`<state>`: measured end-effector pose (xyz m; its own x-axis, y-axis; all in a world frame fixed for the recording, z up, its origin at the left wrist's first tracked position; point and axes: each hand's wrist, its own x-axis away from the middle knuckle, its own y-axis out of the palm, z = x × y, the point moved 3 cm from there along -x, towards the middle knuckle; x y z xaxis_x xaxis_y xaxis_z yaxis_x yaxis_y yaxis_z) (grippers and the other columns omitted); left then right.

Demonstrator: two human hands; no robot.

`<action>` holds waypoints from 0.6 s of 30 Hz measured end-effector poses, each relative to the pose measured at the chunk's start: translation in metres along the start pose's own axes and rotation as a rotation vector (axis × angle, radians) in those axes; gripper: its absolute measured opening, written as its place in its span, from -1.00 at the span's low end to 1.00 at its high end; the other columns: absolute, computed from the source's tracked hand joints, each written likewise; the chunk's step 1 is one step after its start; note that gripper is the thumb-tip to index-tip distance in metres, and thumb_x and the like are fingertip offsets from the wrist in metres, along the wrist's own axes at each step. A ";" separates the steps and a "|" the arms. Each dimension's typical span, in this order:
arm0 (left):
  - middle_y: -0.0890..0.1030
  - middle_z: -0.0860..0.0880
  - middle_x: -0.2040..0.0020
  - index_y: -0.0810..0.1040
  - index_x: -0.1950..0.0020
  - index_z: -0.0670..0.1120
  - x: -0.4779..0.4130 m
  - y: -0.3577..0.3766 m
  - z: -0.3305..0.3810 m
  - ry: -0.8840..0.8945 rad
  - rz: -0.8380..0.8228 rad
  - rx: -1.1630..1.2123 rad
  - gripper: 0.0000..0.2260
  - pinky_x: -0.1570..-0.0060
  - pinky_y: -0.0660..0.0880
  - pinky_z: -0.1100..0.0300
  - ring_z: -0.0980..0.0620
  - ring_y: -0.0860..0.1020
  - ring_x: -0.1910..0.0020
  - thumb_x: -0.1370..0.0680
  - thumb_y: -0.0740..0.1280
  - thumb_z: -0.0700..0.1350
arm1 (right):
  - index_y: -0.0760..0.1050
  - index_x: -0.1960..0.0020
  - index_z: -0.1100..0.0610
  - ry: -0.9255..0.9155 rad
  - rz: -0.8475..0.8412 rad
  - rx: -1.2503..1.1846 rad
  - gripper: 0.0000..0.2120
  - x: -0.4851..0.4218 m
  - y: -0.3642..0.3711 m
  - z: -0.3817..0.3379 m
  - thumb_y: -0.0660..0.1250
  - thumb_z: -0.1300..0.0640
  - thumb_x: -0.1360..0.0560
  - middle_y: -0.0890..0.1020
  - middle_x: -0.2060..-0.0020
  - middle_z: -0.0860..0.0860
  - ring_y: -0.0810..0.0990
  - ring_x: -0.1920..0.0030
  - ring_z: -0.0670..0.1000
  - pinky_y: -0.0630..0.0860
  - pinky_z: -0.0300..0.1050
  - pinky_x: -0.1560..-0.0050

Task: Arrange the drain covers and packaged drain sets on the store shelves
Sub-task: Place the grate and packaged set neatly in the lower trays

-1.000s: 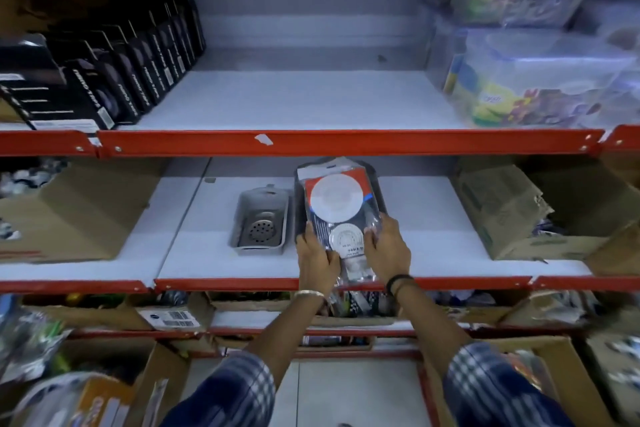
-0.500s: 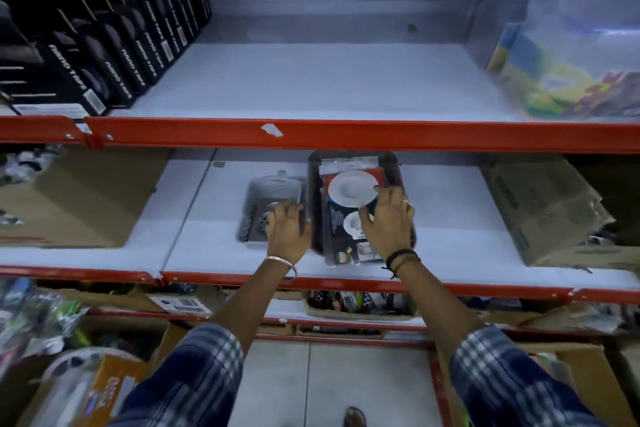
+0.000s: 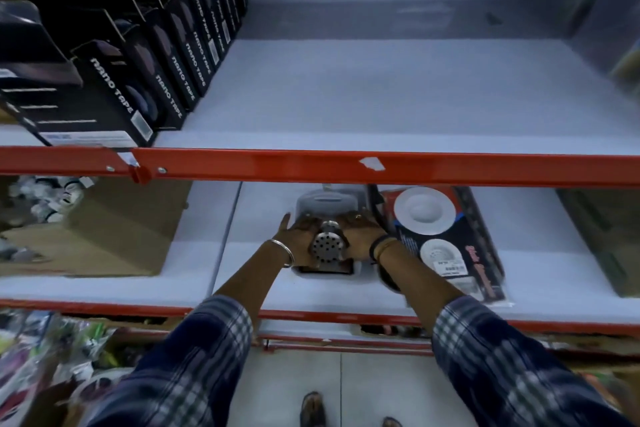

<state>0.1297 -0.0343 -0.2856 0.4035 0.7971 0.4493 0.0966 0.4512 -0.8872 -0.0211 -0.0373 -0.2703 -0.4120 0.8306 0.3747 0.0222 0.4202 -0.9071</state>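
Note:
A grey metal tray-shaped drain cover (image 3: 325, 199) lies on the middle shelf (image 3: 256, 288). A round perforated strainer (image 3: 328, 246) stands up at its near end. My left hand (image 3: 298, 236) and my right hand (image 3: 360, 236) press against the strainer from either side, fingers curled over the tray. Just right of the tray a packaged drain set (image 3: 446, 239) lies flat, black and red with two white round covers showing. My right wrist crosses its near left corner.
A red beam (image 3: 415, 168) fronts the bare white upper shelf, hiding the tray's far end. Black nano tape boxes (image 3: 114, 90) line that shelf's left. Cardboard boxes sit left (image 3: 114, 236) and right (image 3: 602, 239) on the middle shelf. Packaged goods (image 3: 52, 357) fill the lower left.
The packaged drain set was laid on the shelf and released. Both hands shifted left onto the metal drain cover. The camera came closer and tilted down.

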 end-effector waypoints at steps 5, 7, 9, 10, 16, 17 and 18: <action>-0.01 -0.11 -0.57 -0.11 -0.55 -0.04 -0.022 0.004 -0.006 0.096 -0.025 -0.129 0.03 -0.46 -0.25 -0.26 -0.07 -0.09 -0.56 -0.29 0.39 0.30 | 0.15 -0.46 0.16 0.030 -0.035 0.085 -0.31 -0.022 -0.005 -0.002 0.36 0.08 -0.43 0.29 -0.46 0.14 0.20 -0.49 0.13 -0.09 0.14 -0.52; -0.01 -0.12 -0.57 -0.10 -0.55 -0.07 -0.023 0.005 -0.006 0.122 0.021 -0.137 0.02 -0.47 -0.25 -0.26 -0.10 -0.10 -0.55 -0.31 0.37 0.32 | 0.20 -0.44 0.15 0.034 -0.013 0.056 -0.45 -0.025 -0.007 -0.005 0.28 0.14 -0.50 0.35 -0.43 0.14 0.28 -0.44 0.15 0.07 0.10 -0.51; -0.02 -0.12 -0.57 -0.07 -0.54 -0.08 -0.020 0.007 -0.005 0.141 0.075 -0.176 -0.08 -0.44 -0.32 -0.22 -0.12 -0.12 -0.55 -0.39 0.29 0.32 | 0.27 -0.41 0.15 0.028 0.045 0.047 -0.56 -0.026 -0.003 -0.005 0.19 0.19 -0.54 0.42 -0.39 0.14 0.36 -0.38 0.15 0.23 0.06 -0.45; -0.03 -0.12 -0.57 -0.07 -0.54 -0.08 -0.019 0.006 -0.006 0.145 0.091 -0.185 -0.11 -0.43 -0.34 -0.19 -0.12 -0.13 -0.55 -0.42 0.26 0.32 | 0.28 -0.41 0.15 0.021 0.068 0.050 -0.58 -0.025 -0.001 -0.004 0.17 0.20 -0.55 0.43 -0.37 0.15 0.39 -0.36 0.16 0.28 0.05 -0.42; -0.09 -0.11 -0.57 -0.11 -0.55 -0.06 -0.018 0.009 -0.012 0.164 0.042 -0.215 -0.03 -0.48 -0.24 -0.22 -0.14 -0.17 -0.54 -0.36 0.27 0.37 | 0.25 -0.41 0.06 -0.070 0.009 0.195 -0.19 -0.009 0.003 -0.005 0.41 -0.23 -0.27 0.40 -0.40 0.04 0.27 -0.44 0.11 -0.04 0.23 -0.50; -0.10 -0.12 -0.57 -0.12 -0.55 -0.06 -0.021 0.011 -0.013 0.161 0.036 -0.222 0.00 -0.47 -0.25 -0.23 -0.15 -0.18 -0.54 -0.33 0.29 0.39 | 0.25 -0.41 0.07 -0.064 0.009 0.254 -0.13 -0.008 0.003 -0.006 0.43 -0.25 -0.22 0.39 -0.40 0.05 0.25 -0.45 0.12 -0.11 0.26 -0.50; -0.10 -0.13 -0.57 -0.13 -0.55 -0.07 -0.024 0.014 -0.014 0.155 0.033 -0.234 0.03 -0.46 -0.27 -0.23 -0.16 -0.18 -0.54 -0.32 0.30 0.39 | 0.21 -0.43 0.09 -0.053 -0.002 0.310 -0.08 -0.010 0.008 -0.005 0.43 -0.27 -0.20 0.35 -0.43 0.06 0.21 -0.47 0.12 -0.15 0.28 -0.50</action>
<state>0.1343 -0.0524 -0.3101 0.5423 0.7310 0.4142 0.2808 0.3069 -0.9094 -0.0119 -0.0402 -0.2797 -0.4587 0.8065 0.3731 -0.2538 0.2835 -0.9248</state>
